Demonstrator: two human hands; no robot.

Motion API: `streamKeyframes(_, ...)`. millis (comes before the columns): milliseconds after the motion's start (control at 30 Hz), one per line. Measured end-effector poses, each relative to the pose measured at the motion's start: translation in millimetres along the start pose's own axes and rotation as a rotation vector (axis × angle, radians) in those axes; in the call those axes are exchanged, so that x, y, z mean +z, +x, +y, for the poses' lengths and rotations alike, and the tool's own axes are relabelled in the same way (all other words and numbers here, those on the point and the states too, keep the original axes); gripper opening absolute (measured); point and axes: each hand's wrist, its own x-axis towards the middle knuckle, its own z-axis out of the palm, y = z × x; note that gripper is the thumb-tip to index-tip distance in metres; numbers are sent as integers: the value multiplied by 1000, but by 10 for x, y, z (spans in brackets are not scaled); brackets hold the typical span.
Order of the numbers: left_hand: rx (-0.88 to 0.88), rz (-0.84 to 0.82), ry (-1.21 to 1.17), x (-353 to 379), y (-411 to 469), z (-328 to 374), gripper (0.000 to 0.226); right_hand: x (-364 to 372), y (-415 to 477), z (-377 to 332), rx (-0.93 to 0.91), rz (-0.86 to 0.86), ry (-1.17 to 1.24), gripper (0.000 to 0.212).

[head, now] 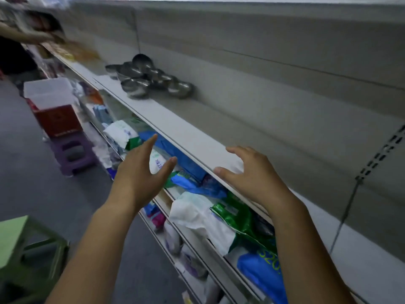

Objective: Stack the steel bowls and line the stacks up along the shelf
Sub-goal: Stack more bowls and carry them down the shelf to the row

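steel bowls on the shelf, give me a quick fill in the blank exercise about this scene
1. The steel bowls sit in a loose cluster on the ____, far from both hands.
2. The left hand and the right hand are both ____ and hold nothing.
3. Only the ____ hand hovers over the front edge of that surface.
4. The stool below the red box is ____.

Missing words: shelf; open; right; purple
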Motion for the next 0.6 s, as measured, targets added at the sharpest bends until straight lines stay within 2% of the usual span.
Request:
streamKeyframes(300, -56, 33, -50, -95, 587, -609, 74, 623, 850, -218, -39, -66, -2, 60)
streamKeyframes(600, 5, 16, -8, -581, 1749, -1421, 76, 1205, 1955, -884, -11, 10, 2, 58)
